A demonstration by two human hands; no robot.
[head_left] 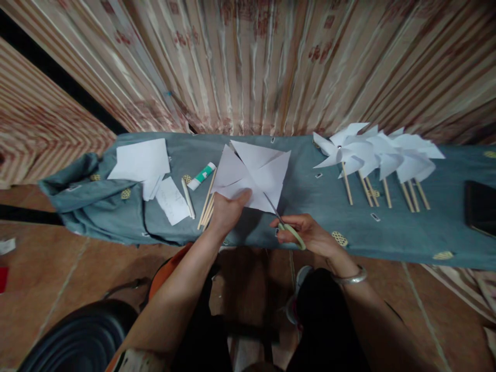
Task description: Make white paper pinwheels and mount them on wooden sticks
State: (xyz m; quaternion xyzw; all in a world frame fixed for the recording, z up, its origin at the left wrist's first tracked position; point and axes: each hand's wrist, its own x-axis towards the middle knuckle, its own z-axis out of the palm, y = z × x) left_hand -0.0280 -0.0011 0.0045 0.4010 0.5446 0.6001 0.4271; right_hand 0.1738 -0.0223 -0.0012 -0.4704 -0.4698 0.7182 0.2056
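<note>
A white square of paper point(267, 168) with slits running in from its corners is held above the cloth-covered table. My left hand point(230, 206) grips its lower left edge, thumb on top. My right hand point(300, 232) has its fingers in the handles of green-handled scissors point(292, 235). Their blades meet the paper at its lower right corner, pointing toward the middle. Just left of the paper, several thin wooden sticks point(208, 209) lie partly behind my left hand. Beside them are a green and white glue stick point(202, 175) and a white pen point(188, 198).
Several finished white paper pinwheels point(351, 147) on sticks lie in a row at the right. A dark phone-like object point(480, 206) rests at the far right. White paper sheets point(141, 159) and a marked scrap point(172, 202) lie left. Behind hangs a striped curtain point(248, 67); a black stool point(85, 341) stands below.
</note>
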